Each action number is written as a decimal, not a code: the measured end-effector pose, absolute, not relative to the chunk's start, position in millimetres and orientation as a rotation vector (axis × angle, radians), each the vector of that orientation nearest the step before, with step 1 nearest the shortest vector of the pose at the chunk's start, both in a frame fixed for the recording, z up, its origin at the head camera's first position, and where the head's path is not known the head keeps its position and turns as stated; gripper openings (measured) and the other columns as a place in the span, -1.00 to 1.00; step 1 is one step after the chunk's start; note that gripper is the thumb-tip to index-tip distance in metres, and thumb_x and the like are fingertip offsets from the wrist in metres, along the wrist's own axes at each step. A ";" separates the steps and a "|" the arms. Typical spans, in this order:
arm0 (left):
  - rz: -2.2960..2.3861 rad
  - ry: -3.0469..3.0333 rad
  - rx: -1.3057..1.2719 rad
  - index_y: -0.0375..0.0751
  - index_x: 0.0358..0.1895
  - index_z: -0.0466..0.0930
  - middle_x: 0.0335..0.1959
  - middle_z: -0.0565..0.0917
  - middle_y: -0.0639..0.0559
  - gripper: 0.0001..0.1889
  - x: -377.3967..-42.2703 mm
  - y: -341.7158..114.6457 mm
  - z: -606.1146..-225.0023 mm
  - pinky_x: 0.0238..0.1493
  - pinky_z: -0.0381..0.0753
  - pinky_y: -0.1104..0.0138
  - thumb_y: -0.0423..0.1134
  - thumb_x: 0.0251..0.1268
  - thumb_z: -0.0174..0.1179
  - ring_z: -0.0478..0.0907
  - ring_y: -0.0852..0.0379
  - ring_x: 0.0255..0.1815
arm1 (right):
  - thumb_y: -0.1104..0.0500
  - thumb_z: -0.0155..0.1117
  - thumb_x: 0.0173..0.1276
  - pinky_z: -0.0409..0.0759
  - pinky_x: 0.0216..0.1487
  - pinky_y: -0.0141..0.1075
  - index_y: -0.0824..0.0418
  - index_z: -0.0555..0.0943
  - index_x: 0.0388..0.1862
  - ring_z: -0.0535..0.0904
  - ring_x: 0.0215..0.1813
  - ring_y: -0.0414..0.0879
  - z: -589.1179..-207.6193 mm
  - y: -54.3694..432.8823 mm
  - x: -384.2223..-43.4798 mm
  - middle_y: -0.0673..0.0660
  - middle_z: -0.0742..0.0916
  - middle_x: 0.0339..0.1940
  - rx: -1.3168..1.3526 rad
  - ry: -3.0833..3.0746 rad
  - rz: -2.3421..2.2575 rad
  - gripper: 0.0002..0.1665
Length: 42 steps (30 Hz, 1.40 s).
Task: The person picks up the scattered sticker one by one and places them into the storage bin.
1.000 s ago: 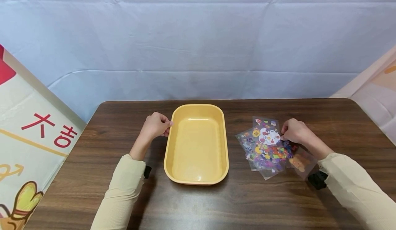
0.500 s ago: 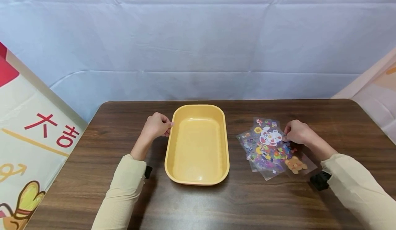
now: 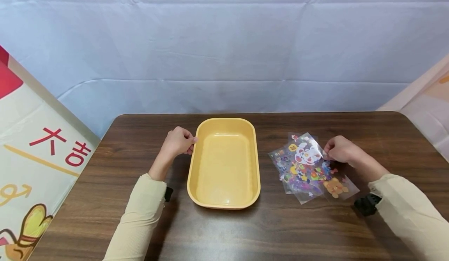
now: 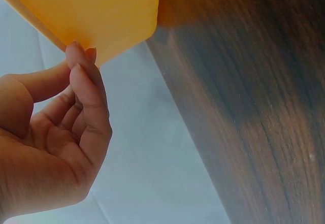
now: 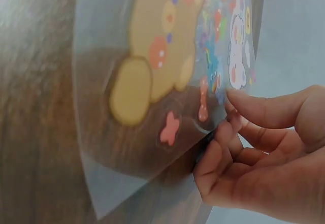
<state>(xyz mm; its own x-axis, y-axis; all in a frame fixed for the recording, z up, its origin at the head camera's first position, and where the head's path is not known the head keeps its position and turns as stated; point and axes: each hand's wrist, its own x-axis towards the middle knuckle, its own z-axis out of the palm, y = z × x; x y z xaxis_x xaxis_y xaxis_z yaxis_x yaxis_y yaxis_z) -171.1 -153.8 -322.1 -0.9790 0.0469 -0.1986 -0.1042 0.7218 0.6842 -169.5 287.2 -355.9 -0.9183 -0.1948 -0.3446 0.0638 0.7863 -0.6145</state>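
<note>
Left forearm (image 3: pixel 135 218): sleeved, angled forward and inward. Left hand (image 3: pixel 177 141): bare, pinching, left thumb (image 4: pixel 48 83) opposed to fingertips; left fingers (image 4: pixel 90 94) bent. Right forearm (image 3: pixel 408 206): sleeved, slanting inward. Right hand (image 3: pixel 338 148): bare, pinching, right thumb (image 5: pixel 269 109) extended, right fingers (image 5: pixel 216 168) curled below. Hands well apart.

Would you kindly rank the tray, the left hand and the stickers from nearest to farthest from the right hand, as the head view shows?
1. Stickers: touching the right hand.
2. Tray: left of the stickers.
3. Left hand: at the tray's left rim.
</note>
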 end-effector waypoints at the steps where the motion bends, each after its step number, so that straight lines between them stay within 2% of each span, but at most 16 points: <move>1: 1.101 2.722 -0.046 -0.31 -0.60 0.59 -0.71 0.59 -0.01 -0.71 -171.2 -153.6 -322.0 -0.35 0.62 0.18 -0.26 0.26 0.15 0.59 0.09 -0.61 | 0.45 0.09 0.10 0.35 -0.53 -0.31 0.48 0.46 -0.49 0.36 -0.53 -0.08 -355.3 287.7 -169.2 0.12 0.48 -0.57 -0.103 2.574 -0.920 -0.96; 9: 1.103 2.716 -0.051 -0.33 -0.58 0.60 -0.71 0.59 -0.01 -0.71 -171.8 -154.2 -321.4 -0.35 0.61 0.19 -0.26 0.28 0.14 0.60 0.06 -0.58 | 0.39 0.07 0.24 0.39 -0.53 -0.30 0.43 0.46 -0.46 0.38 -0.50 -0.11 -349.3 291.3 -167.7 0.05 0.47 -0.59 -0.124 2.509 -0.952 -0.89; 16: 1.114 2.702 -0.061 -0.34 -0.56 0.61 -0.70 0.59 -0.01 -0.72 -171.5 -155.2 -321.6 -0.35 0.61 0.20 -0.26 0.28 0.14 0.57 0.15 -0.63 | 0.37 0.09 0.25 0.45 -0.54 -0.31 0.43 0.48 -0.41 0.45 -0.50 -0.12 -344.6 295.9 -169.0 0.05 0.52 -0.59 -0.118 2.475 -0.960 -0.91; 24: 1.118 2.703 -0.058 -0.34 -0.56 0.61 -0.70 0.59 -0.01 -0.72 -171.1 -155.7 -321.0 -0.36 0.62 0.20 -0.26 0.28 0.14 0.56 0.16 -0.63 | 0.42 0.00 0.25 0.46 -0.53 -0.30 0.45 0.47 -0.39 0.48 -0.48 -0.08 -338.3 298.0 -170.9 0.08 0.55 -0.56 -0.136 2.438 -1.033 -0.91; 30: 1.107 2.707 -0.064 -0.34 -0.57 0.60 -0.71 0.59 0.00 -0.72 -171.1 -155.6 -321.3 -0.37 0.62 0.22 -0.26 0.27 0.14 0.55 0.18 -0.65 | 0.39 0.00 0.29 0.47 -0.48 -0.26 0.45 0.45 -0.33 0.52 -0.45 -0.05 -332.7 297.8 -172.2 0.09 0.59 -0.54 -0.118 2.442 -1.043 -0.89; 42: 1.112 2.702 -0.067 -0.33 -0.56 0.61 -0.70 0.59 -0.01 -0.72 -170.0 -155.6 -320.6 -0.36 0.61 0.21 -0.25 0.28 0.14 0.61 -0.01 -0.53 | 0.43 -0.10 0.33 0.51 -0.42 -0.25 0.52 0.43 -0.22 0.52 -0.45 -0.06 -316.5 294.8 -175.4 0.12 0.61 -0.51 -0.128 2.432 -1.121 -0.84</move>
<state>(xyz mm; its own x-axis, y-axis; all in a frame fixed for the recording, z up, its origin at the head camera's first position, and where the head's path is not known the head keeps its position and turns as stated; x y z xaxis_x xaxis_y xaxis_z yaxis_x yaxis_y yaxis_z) -170.0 -155.6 -320.6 -0.9751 0.0409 -0.2180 -0.1244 0.7130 0.6900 -175.4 294.8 -316.5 -0.8914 -0.2679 -0.3655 0.1041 0.6640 -0.7405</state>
